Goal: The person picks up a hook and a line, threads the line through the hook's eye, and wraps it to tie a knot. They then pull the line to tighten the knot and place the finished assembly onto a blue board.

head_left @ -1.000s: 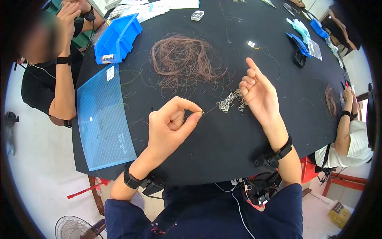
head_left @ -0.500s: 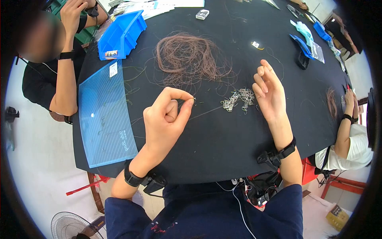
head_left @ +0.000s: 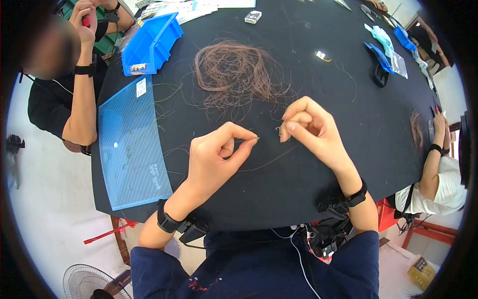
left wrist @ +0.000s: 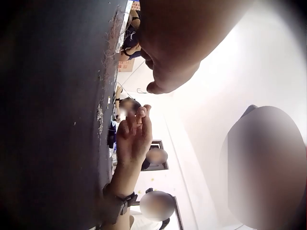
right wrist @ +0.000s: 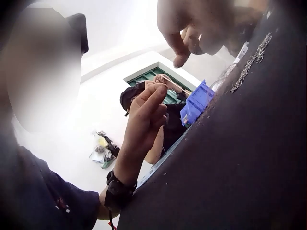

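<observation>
My left hand (head_left: pixel 214 152) pinches a tiny metallic piece (head_left: pixel 258 138) between thumb and forefinger above the black table; its exact kind is too small to make out. A thin strand (head_left: pixel 269 163) slants between the two hands, low in the head view. Opposite, my right hand (head_left: pixel 318 134) hovers with loosely bent fingers, thumb near the forefinger, and nothing shows between them. Behind its fingertips lies a small tangled heap of silvery, hook-like pieces (right wrist: pixel 252 62), mostly covered by the hand in the head view. Farther back spreads a loose coil of fine brown line (head_left: pixel 226 70).
A translucent blue zip bag (head_left: pixel 132 149) lies at the left, below a blue plastic bin (head_left: pixel 154 47). A small white box (head_left: pixel 253 17) and a small labelled packet (head_left: pixel 321 55) lie toward the back. Other people sit at both sides of the table.
My left hand dipped left, then came back right, still pinching the tiny piece. My right hand swung inward from the right, its fingers bending, and now covers most of the silvery heap.
</observation>
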`<action>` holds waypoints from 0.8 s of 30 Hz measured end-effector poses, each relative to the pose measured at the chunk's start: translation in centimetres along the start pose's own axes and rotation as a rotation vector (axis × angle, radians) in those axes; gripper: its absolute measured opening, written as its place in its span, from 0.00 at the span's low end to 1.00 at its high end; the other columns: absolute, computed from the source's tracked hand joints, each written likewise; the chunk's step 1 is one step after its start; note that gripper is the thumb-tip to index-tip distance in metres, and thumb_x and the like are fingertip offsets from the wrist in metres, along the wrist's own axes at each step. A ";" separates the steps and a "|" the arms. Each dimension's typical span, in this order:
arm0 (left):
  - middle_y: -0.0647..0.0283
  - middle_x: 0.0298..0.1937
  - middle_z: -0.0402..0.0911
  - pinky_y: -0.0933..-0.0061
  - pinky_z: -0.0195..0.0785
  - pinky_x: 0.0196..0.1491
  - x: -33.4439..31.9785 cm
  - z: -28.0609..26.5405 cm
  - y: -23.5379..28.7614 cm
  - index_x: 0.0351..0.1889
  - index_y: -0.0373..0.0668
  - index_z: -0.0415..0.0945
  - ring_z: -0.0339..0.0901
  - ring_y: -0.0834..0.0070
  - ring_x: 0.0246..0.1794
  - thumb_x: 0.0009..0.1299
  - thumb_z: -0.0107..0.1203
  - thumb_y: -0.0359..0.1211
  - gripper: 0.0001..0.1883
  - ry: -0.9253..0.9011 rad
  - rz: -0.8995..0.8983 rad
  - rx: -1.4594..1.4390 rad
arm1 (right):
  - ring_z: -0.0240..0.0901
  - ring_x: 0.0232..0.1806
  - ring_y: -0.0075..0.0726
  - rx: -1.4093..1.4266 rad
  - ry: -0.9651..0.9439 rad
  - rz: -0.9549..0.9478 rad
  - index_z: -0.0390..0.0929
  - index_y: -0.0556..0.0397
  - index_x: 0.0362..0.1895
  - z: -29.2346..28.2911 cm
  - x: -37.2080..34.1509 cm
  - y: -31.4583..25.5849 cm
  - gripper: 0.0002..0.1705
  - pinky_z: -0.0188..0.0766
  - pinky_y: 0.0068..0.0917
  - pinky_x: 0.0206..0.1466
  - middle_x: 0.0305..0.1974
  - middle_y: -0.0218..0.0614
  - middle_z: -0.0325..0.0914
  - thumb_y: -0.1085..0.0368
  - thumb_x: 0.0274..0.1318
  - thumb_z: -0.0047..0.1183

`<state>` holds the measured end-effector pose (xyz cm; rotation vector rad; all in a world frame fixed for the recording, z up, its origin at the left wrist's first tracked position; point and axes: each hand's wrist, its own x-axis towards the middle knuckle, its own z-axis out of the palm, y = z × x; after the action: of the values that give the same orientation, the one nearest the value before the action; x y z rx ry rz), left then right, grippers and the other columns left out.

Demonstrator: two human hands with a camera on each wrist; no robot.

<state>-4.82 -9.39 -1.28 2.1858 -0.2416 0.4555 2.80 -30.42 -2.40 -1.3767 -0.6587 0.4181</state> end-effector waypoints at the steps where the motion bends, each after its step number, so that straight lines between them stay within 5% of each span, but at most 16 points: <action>1: 0.72 0.11 0.53 0.80 0.45 0.17 -0.1 0.1 0.0 0.30 0.43 0.80 0.50 0.86 0.11 0.56 0.64 0.25 0.06 -0.018 0.002 0.013 | 0.74 0.35 0.20 -0.016 -0.019 -0.006 0.68 0.56 0.43 0.1 0.0 0.2 0.07 0.68 0.20 0.40 0.29 0.32 0.78 0.69 0.63 0.48; 9: 0.72 0.16 0.62 0.77 0.53 0.20 0.0 0.6 -0.2 0.25 0.45 0.81 0.63 0.82 0.18 0.50 0.66 0.25 0.07 -0.044 0.156 0.056 | 0.73 0.33 0.18 -0.089 -0.094 0.050 0.68 0.56 0.40 0.8 -0.3 -0.2 0.04 0.66 0.16 0.34 0.29 0.30 0.77 0.71 0.62 0.47; 17: 0.68 0.32 0.75 0.84 0.59 0.21 0.2 0.4 0.6 0.26 0.45 0.82 0.70 0.82 0.25 0.46 0.68 0.22 0.10 0.047 0.223 -0.068 | 0.73 0.34 0.16 0.021 -0.058 -0.027 0.68 0.57 0.40 1.3 -0.8 -0.7 0.04 0.66 0.13 0.33 0.29 0.30 0.77 0.73 0.61 0.47; 24: 0.67 0.37 0.82 0.81 0.63 0.25 0.0 0.1 0.1 0.25 0.45 0.82 0.71 0.80 0.25 0.45 0.68 0.23 0.11 0.045 0.331 -0.079 | 0.67 0.26 0.09 -0.053 -0.061 -0.058 0.69 0.55 0.40 1.2 -1.0 -0.9 0.05 0.54 0.09 0.24 0.28 0.29 0.78 0.73 0.60 0.49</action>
<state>-4.85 -9.50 -1.28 2.0613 -0.5915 0.6654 1.18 -30.30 -1.65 -1.3955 -0.7627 0.3994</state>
